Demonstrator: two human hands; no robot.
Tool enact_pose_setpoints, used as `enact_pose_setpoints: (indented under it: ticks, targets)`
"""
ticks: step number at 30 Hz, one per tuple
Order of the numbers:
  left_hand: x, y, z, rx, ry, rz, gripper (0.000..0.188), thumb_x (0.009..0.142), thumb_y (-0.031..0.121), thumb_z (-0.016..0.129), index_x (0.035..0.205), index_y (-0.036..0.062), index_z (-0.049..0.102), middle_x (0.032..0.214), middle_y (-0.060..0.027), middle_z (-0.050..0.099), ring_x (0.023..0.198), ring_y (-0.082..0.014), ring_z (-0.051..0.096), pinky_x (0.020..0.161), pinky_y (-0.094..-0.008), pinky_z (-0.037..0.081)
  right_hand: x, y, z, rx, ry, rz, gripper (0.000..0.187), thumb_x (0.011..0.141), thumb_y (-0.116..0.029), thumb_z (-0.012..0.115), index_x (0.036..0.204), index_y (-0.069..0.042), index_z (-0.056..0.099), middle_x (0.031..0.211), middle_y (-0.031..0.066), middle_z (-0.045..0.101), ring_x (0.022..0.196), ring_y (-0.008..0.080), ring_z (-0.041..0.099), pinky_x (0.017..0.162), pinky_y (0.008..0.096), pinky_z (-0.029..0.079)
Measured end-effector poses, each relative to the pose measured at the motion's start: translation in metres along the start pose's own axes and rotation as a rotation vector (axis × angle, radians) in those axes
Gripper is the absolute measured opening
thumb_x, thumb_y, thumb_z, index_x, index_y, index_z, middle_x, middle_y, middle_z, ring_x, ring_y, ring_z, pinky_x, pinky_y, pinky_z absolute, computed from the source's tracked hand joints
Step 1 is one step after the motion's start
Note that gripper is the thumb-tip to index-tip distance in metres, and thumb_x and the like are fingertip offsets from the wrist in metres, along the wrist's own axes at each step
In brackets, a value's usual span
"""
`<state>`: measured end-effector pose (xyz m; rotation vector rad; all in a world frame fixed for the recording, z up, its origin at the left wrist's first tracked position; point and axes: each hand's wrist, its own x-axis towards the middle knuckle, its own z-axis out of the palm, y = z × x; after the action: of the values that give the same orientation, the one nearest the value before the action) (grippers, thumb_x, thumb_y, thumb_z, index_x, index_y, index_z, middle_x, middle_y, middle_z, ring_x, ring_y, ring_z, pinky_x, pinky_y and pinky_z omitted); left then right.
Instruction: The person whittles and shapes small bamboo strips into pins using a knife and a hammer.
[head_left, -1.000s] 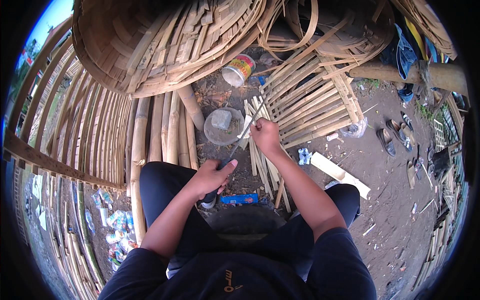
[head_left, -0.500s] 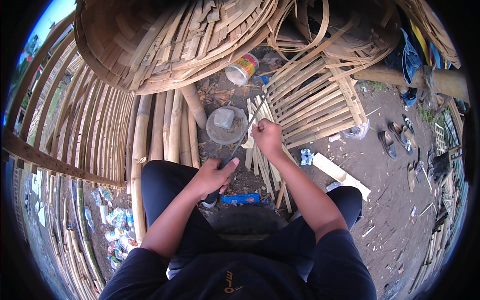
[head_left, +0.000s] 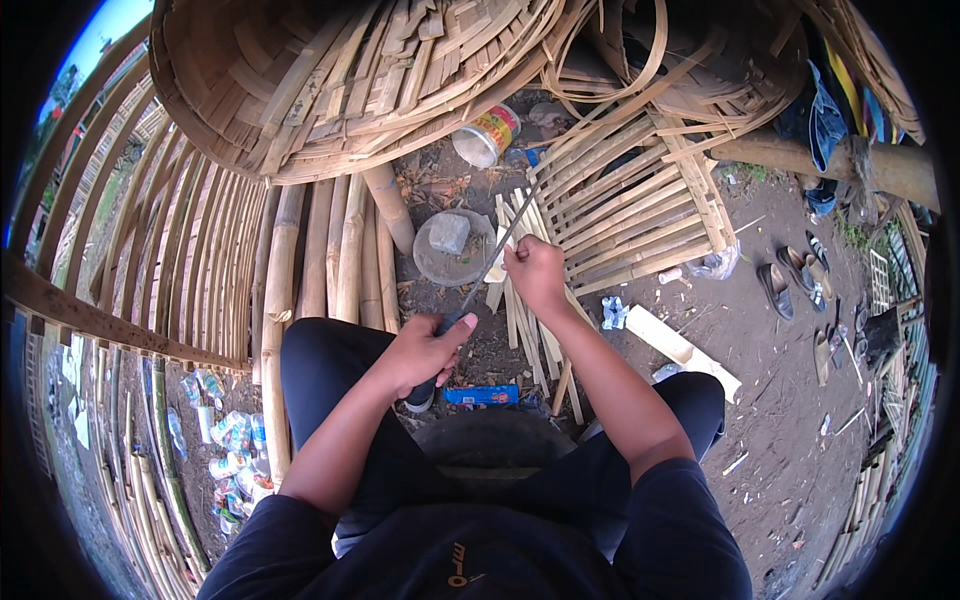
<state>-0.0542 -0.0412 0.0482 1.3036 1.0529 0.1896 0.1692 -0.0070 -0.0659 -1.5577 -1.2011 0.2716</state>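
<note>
The blade (head_left: 482, 280): long, slim, grey; left grip (head_left: 420, 357) holds it.

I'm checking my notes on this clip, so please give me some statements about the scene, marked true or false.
1. The left hand grips a long, thin dark tool. True.
2. The right hand is spread flat. False: the right hand has its fingers curled in.
3. A grey block sits on a round dish. True.
4. The blue package is in the right hand. False: the blue package lies on the ground, apart from both hands.
5. Several shoes lie toward the picture's right side. True.
</note>
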Motion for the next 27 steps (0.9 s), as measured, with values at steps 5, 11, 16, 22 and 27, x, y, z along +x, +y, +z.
enact_pose_setpoints:
  ticks: [5,11,16,22,27]
  targets:
    - [0.001,-0.001,0.001,0.007,-0.008,-0.008,0.045,0.096,0.043,0.056,0.083,0.0001,0.053,0.056,-0.0002,0.046,0.043,-0.0095,0.044,0.043,-0.0254,0.035,0.001,-0.003,-0.002,-0.029,-0.014,0.017,0.023,0.077,-0.006,0.072,0.064,0.004,0.056,0.058,0.0204,0.058,0.047,0.0321,0.058,0.048,0.0377,0.045]
    - [0.004,-0.005,-0.001,0.008,-0.036,0.0,0.036,0.095,0.034,0.061,0.087,-0.0008,0.056,0.057,-0.0005,0.048,0.045,-0.0099,0.046,0.044,-0.0256,0.036,0.001,-0.006,-0.001,-0.011,-0.013,0.034,0.023,0.077,-0.006,0.073,0.065,0.004,0.057,0.059,0.0199,0.06,0.048,0.0314,0.06,0.049,0.037,0.047]
    - [0.01,-0.013,-0.004,0.065,-0.107,0.049,0.024,0.09,0.021,0.068,0.093,-0.0021,0.06,0.063,-0.0032,0.058,0.053,-0.0112,0.056,0.049,-0.0256,0.043,0.001,-0.002,-0.004,-0.018,-0.005,0.029,0.022,0.077,-0.006,0.073,0.066,0.004,0.058,0.061,0.0206,0.062,0.05,0.0312,0.062,0.05,0.0364,0.048]
    - [0.002,-0.004,-0.008,0.268,0.013,0.126,0.029,0.09,0.026,0.069,0.082,-0.002,0.064,0.066,-0.0057,0.063,0.06,-0.0113,0.062,0.052,-0.0254,0.048,0.001,-0.002,-0.006,-0.015,-0.008,0.046,0.021,0.076,-0.005,0.074,0.066,0.005,0.058,0.059,0.0202,0.061,0.049,0.0312,0.061,0.049,0.0361,0.048]
    - [-0.003,0.006,-0.01,0.187,0.085,0.021,0.038,0.091,0.033,0.067,0.077,-0.0009,0.061,0.062,-0.005,0.06,0.054,-0.0114,0.06,0.05,-0.0247,0.047,0.0,-0.002,-0.009,-0.022,-0.01,0.051,0.021,0.076,-0.005,0.074,0.066,0.004,0.058,0.058,0.0198,0.06,0.048,0.0313,0.06,0.049,0.0366,0.046]
